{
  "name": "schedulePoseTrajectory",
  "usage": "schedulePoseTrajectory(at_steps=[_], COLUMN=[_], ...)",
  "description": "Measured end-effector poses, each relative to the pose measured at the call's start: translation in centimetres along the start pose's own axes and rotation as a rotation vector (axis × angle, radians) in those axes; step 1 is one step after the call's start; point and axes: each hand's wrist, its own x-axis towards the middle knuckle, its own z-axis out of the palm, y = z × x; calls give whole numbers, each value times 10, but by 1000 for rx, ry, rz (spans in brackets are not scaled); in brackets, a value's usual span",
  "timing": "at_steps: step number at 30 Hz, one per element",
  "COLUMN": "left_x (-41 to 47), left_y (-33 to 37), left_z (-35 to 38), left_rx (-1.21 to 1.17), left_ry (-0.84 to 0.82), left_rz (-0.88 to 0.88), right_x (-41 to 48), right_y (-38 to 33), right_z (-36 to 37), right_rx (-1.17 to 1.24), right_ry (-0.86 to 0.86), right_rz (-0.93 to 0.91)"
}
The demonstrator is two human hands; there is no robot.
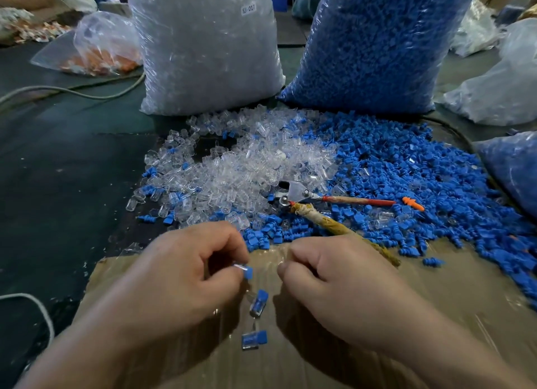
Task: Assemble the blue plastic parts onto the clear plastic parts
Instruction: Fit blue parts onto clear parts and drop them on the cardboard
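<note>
Blue-capped clear piece [246, 271] pinched in my left grip [186, 275]; right grip [328, 278] curled, contents I can't tell. Two finished pieces [258, 301] on the cardboard [436, 301]. Clear pile [232, 167] and blue pile [406, 167] wait: barely started, I'd say.

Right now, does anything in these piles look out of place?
Yes. One orange part lies on the blue pile, just past the red handle of the cutters. It is the only clearly orange piece there; the rest is blue, with a clear pile beside it.
</note>
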Motion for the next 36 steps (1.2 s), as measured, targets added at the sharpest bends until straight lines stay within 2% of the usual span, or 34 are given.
schedulePoseTrajectory(at_steps=[2,4,9,11,14,16,18,26,30,36], left_x=[-1,-1,-1,0,8,13,17,20,23,21], left_y=[-5,-4,8,6,-4,-9,-9,-8,-14,-12], left_z=[-1,2,8,10,12,16,24,35,40,41], left_rx=[138,192,149,143,355,523,581,412,247,-189], left_ry=[-59,-88,-204,-95,175,236,221,249,332,444], left_rz=[-54,-40,15,-42,-139,-177,-153,23,15,-142], right_x=[-4,-5,1,8,20,26,28,33,33,33], right_y=[1,3,11,11,10,9,9,15,16,22], right_z=[1,4,17,21,28,31,32,30,28,24], right_rx=[-214,-314,-374,-384,-441,-474,-496,-433,-384,62], right_ry=[71,104,153,205,279,310,317,273,376,417], right_rz=[-52,-57,-110,-118,-130,-147,-145,-148,-173,-98])
